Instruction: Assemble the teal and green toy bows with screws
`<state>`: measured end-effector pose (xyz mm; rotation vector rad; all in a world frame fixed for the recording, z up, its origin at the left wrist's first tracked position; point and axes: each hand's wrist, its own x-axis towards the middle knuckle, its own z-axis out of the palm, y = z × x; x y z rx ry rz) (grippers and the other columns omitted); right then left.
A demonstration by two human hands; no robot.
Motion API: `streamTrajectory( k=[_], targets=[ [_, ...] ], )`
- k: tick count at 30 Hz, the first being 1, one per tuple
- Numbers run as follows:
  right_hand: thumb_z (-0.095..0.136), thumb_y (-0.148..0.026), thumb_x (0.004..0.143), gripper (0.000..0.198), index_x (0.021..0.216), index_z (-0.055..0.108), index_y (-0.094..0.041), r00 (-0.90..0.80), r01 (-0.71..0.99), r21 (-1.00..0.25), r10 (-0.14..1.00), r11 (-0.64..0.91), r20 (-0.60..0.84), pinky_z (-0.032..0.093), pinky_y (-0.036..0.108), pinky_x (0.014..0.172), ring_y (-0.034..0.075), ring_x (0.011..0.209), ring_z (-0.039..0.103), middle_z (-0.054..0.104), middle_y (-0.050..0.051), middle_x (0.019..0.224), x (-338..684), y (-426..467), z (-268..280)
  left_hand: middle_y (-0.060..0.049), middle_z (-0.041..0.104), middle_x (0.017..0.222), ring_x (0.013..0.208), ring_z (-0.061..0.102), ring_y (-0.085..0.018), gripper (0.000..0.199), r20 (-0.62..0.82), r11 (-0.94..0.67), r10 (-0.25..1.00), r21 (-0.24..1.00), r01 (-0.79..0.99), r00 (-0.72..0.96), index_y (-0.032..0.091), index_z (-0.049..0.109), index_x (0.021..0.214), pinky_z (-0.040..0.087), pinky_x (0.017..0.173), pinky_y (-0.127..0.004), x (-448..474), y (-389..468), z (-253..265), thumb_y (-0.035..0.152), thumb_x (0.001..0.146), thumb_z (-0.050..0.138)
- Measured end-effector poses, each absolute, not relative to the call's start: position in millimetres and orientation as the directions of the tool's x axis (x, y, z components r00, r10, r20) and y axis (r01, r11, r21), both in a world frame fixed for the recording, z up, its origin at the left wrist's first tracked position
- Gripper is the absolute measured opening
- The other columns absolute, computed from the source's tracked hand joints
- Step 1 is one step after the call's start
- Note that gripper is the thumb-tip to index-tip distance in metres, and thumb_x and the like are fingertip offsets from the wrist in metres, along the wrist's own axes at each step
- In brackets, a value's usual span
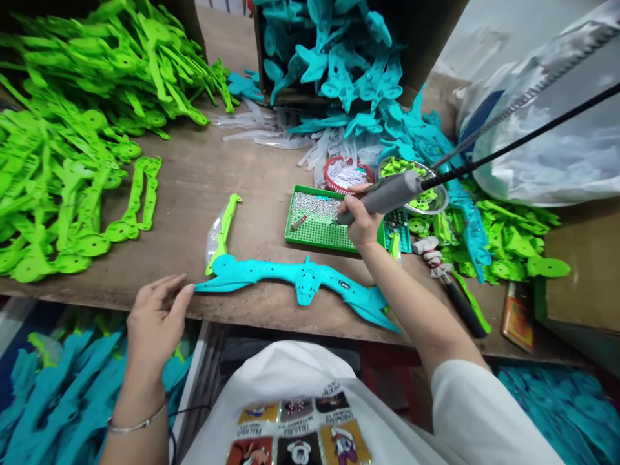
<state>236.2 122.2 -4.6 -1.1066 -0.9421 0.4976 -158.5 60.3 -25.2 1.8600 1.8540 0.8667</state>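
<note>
My right hand is wrapped around a grey electric screwdriver, whose tip points down to the left over a green tray of small silver screws. Below it, a teal plastic toy bow lies across the table's near edge. My left hand is at the bow's left tip, thumb and fingers apart; the thumb is touching or almost touching that tip. A lime green limb piece with a clear plastic part stands just behind the bow's left end.
Lime green parts are heaped at the left. A cardboard box of teal parts is at the back. A red basket, a bowl of small green pieces and a black-handled tool are at the right. A cable and coiled spring rise from the screwdriver.
</note>
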Motion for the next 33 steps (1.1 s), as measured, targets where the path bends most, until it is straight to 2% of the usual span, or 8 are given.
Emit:
streamTrajectory(
  k=[4, 9, 14, 18, 21, 24, 29, 33],
  targets=[
    [0.076, -0.045, 0.073, 0.030, 0.086, 0.060, -0.023, 0.525, 0.085, -0.913, 0.761, 0.399, 0.381, 0.046, 0.028, 0.051, 0.011, 0.045, 0.052, 0.053, -0.008, 0.050, 234, 126, -6, -0.011, 0.067, 0.119, 0.110, 0.067, -0.026, 0.039, 0.257, -0.089, 0.960, 0.663, 0.743, -0.113, 0.018, 0.073, 0.111, 0.060, 0.093, -0.043, -150, 56, -16, 0.049, 0.091, 0.062],
    [0.076, -0.045, 0.073, 0.030, 0.083, 0.058, -0.022, 0.507, 0.060, -0.923, 0.785, 0.380, 0.356, 0.044, 0.026, 0.049, 0.009, 0.044, 0.051, 0.053, -0.009, 0.050, 233, 128, -5, -0.004, 0.067, 0.123, 0.116, 0.065, -0.025, 0.026, 0.310, -0.139, 0.944, 0.682, 0.718, -0.112, 0.025, 0.071, 0.114, 0.058, 0.101, -0.046, -137, 52, -4, 0.040, 0.094, 0.064],
    [0.075, -0.045, 0.075, 0.029, 0.085, 0.059, -0.023, 0.445, 0.111, -0.922, 0.811, 0.372, 0.381, 0.044, 0.027, 0.050, 0.009, 0.044, 0.051, 0.053, -0.010, 0.051, 231, 130, -4, -0.004, 0.069, 0.123, 0.119, 0.064, -0.027, 0.021, 0.408, -0.232, 0.909, 0.667, 0.708, -0.087, 0.025, 0.071, 0.114, 0.051, 0.109, -0.052, -115, 42, 1, 0.031, 0.094, 0.065],
    [0.074, -0.045, 0.076, 0.028, 0.089, 0.060, -0.024, 0.469, 0.160, -0.909, 0.781, 0.384, 0.412, 0.047, 0.029, 0.053, 0.010, 0.046, 0.053, 0.053, -0.009, 0.053, 231, 126, 6, -0.007, 0.070, 0.118, 0.113, 0.066, -0.026, 0.019, 0.500, -0.441, 0.860, 0.633, 0.637, 0.098, 0.021, 0.069, 0.111, 0.052, 0.104, -0.049, -73, 25, 3, 0.022, 0.091, 0.067],
    [0.075, -0.047, 0.078, 0.030, 0.092, 0.060, -0.025, 0.498, 0.148, -0.888, 0.743, 0.435, 0.447, 0.048, 0.030, 0.054, 0.012, 0.048, 0.054, 0.053, -0.008, 0.053, 229, 106, 26, -0.009, 0.070, 0.116, 0.111, 0.066, -0.025, 0.027, 0.518, -0.635, 0.772, 0.618, 0.464, 0.367, 0.022, 0.064, 0.117, 0.054, 0.099, -0.045, -33, 11, -4, 0.018, 0.091, 0.066],
    [0.076, -0.046, 0.080, 0.028, 0.094, 0.061, -0.027, 0.480, 0.107, -0.897, 0.767, 0.430, 0.425, 0.048, 0.031, 0.055, 0.013, 0.049, 0.055, 0.053, -0.007, 0.054, 229, 61, 50, -0.013, 0.068, 0.122, 0.116, 0.064, -0.027, 0.032, 0.551, -0.749, 0.650, 0.581, 0.320, 0.523, 0.018, 0.060, 0.123, 0.054, 0.099, -0.045, 4, -2, -16, 0.021, 0.091, 0.065],
    [0.077, -0.043, 0.081, 0.024, 0.094, 0.064, -0.028, 0.437, 0.120, -0.953, 0.846, 0.280, 0.304, 0.048, 0.034, 0.051, 0.016, 0.047, 0.054, 0.057, -0.005, 0.056, 235, -38, 68, -0.023, 0.050, 0.151, 0.145, 0.042, -0.037, 0.063, 0.433, -0.819, 0.540, 0.468, 0.331, 0.722, 0.013, 0.048, 0.144, 0.035, 0.117, -0.059, 53, -16, -27, 0.038, 0.090, 0.069],
    [0.078, -0.040, 0.079, 0.026, 0.097, 0.064, -0.026, 0.500, 0.174, -0.967, 0.829, 0.185, 0.249, 0.051, 0.038, 0.053, 0.018, 0.051, 0.059, 0.060, -0.003, 0.059, 241, -94, 58, -0.018, 0.028, 0.166, 0.154, 0.022, -0.045, 0.092, 0.255, -0.848, 0.488, 0.366, 0.384, 0.835, 0.027, 0.033, 0.159, 0.020, 0.121, -0.068, 90, -23, -20, 0.051, 0.082, 0.076]
  ],
)
